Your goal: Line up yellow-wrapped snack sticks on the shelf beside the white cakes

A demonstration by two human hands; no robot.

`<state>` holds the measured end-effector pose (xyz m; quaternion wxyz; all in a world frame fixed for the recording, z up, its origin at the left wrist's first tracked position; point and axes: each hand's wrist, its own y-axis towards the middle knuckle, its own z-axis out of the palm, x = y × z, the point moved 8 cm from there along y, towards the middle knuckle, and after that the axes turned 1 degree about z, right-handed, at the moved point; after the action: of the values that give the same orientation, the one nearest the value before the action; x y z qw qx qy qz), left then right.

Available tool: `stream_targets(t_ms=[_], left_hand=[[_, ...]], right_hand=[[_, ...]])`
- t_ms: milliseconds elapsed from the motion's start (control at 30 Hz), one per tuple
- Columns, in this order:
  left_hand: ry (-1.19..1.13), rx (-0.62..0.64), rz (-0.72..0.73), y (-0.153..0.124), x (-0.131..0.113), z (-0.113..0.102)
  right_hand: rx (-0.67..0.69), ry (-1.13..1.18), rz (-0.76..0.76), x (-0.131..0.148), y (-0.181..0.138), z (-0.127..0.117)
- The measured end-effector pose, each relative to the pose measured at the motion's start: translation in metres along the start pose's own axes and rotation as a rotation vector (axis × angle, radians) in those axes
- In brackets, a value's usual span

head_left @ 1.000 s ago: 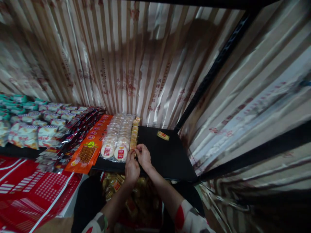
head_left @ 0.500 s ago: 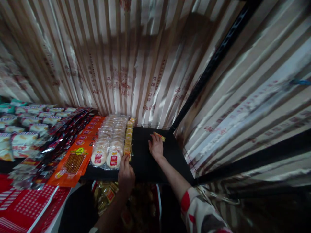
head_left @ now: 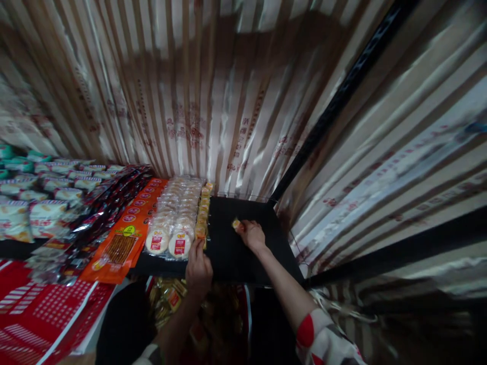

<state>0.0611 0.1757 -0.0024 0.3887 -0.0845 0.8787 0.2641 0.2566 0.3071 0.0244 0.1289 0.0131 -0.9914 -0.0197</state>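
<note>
My right hand (head_left: pixel 252 235) is over the black shelf (head_left: pixel 228 258), its fingertips closed on a small yellow snack packet (head_left: pixel 236 223). Farther left, my left hand (head_left: pixel 199 268) has its fingers pressed together at the front end of a row of small yellow packets (head_left: pixel 204 210). Its fingertips touch the nearest packet (head_left: pixel 200 237), which shows orange at the bottom. Directly beside that row lie two columns of round white crackers (head_left: pixel 179 243) in clear wrappers with red labels.
Left of the crackers are an orange bag of stick snacks (head_left: pixel 117 248), dark shiny packs (head_left: pixel 102 200) and white bags (head_left: pixel 47 218). A red basket (head_left: pixel 49 309) is at lower left. Below the shelf, a container holds golden packets (head_left: pixel 167 299). A black post (head_left: pixel 323 121) rises before printed sheeting (head_left: pixel 213 101).
My right hand has drawn back from the far right of the shelf and turned leftward, with the small packet now in its fingertips. My left hand remains at the row's front.
</note>
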Motion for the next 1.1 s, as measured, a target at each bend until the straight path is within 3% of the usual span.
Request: stream_targets(t_ms=[233, 500, 600, 833, 1100], left_hand=[[-0.062, 0.057, -0.024, 0.001, 0.001, -0.004], [-0.141, -0.003, 0.031, -0.005, -0.004, -0.018], [-0.159, -0.049, 0.043, -0.01, -0.004, -0.025], [-0.115, -0.062, -0.008, -0.012, 0.004, -0.031], [-0.054, -0.027, -0.003, -0.01, 0.005, -0.028]], right_hand=[[0.072, 0.226, -0.016, 0.021, -0.052, 0.003], [0.154, 1.009, 0.057, 0.056, -0.085, 0.032], [0.151, 1.206, 0.047, 0.074, -0.09, 0.038], [-0.065, 1.035, -0.035, 0.095, -0.088, 0.041], [-0.185, 0.91, 0.032, 0.098, -0.093, 0.042]])
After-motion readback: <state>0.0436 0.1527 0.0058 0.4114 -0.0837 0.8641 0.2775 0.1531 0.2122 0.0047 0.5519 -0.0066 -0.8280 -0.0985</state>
